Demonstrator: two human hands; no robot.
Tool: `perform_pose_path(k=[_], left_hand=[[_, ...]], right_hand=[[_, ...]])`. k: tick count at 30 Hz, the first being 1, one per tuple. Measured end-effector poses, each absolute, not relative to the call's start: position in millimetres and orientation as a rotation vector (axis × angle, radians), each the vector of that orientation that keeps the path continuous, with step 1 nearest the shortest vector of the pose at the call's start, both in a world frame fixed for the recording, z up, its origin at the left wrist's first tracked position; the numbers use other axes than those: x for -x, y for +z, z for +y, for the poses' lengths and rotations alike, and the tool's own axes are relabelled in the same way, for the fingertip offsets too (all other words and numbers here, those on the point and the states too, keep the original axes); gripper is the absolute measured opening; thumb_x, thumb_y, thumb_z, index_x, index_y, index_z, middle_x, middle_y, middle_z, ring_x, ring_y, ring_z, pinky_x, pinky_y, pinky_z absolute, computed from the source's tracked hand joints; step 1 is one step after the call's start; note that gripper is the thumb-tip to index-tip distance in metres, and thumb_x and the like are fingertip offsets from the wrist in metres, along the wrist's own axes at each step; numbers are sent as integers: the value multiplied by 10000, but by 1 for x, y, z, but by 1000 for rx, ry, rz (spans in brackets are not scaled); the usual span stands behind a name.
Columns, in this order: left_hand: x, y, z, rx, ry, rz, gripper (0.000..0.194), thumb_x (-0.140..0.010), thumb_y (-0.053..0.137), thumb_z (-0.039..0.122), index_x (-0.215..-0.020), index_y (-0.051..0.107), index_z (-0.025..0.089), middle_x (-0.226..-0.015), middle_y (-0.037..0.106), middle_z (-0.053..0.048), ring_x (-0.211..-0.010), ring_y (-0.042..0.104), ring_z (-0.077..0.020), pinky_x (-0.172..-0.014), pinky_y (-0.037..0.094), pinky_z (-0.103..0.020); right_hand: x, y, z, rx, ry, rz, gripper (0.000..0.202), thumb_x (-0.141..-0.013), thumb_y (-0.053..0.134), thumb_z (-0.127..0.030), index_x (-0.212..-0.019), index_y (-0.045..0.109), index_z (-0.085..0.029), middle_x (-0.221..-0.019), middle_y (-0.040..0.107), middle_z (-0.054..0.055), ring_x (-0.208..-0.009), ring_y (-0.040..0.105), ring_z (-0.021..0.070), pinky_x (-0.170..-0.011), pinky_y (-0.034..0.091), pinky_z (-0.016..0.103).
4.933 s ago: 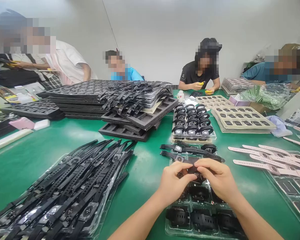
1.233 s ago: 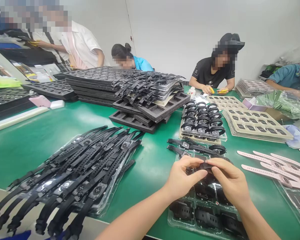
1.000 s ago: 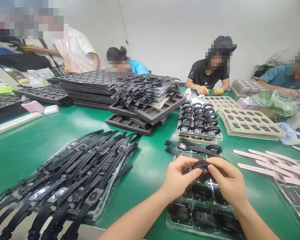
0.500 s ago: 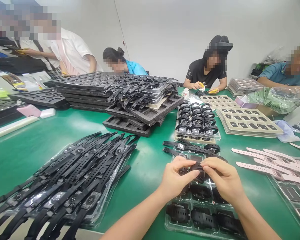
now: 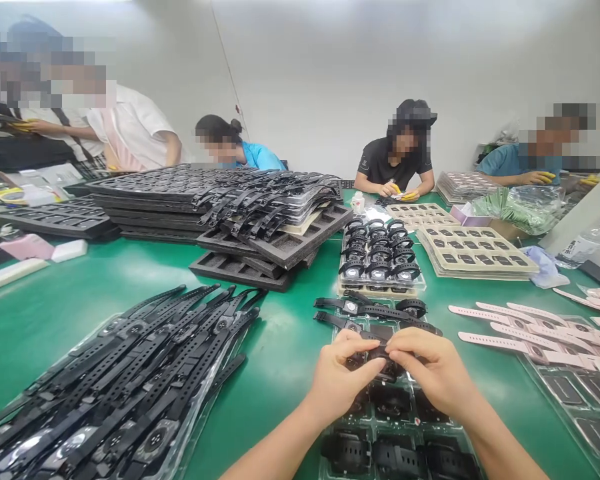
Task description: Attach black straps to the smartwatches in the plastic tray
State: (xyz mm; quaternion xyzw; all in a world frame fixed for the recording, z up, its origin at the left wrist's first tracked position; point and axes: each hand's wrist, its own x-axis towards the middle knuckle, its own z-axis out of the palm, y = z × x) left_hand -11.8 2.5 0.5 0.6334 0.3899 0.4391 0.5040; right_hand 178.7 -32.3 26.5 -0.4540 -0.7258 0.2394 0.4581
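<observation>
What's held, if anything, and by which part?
A black wristwatch, by its flexible strap, in the fingers of the left hand and right hand; exact spot hidden.

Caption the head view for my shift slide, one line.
Left hand and right hand pinch a black watch strap over a clear tray, pink-strapped watches to the right.

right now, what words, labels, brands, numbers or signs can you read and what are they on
Nothing is clear enough to quote.
Clear bottle at right: dark characters, too blurred.
Black shirt across the table: pale marks, too small.
Small white bottle: reddish marks, too small.
</observation>
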Motion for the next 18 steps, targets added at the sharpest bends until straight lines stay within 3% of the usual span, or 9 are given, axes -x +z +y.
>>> perform_pose_path(k=[8,13,18], left_hand=[[12,0,2,-1562,1090,934,228,-738,771,290,-952,823,232,-831,645,-57,-835,610,-208,-803,510,-346],[12,4,-3,-1554,1092,948,248,-774,765,322,-999,809,227,-875,662,-69,-872,622,-217,-813,523,-348],[16,7,-4,-1469,1087,689,327,-909,646,367,-1187,723,215,-1042,687,-97,-1005,665,-237,-893,553,-365]], right_hand=[[-175,23,-32,1135,667,-1711,166,-939,624,-215,-842,754,-250,-885,761,30,-811,685,199,-750,526,290],[-171,16,-31,1221,828,-1402,164,-925,660,-370,-864,759,-255,-859,728,24,-744,644,189,-682,517,277],[-173,14,-29,1191,1046,-1177,292,-877,701,-526,-909,735,-238,-672,645,-16,-626,588,160,-622,485,259]])
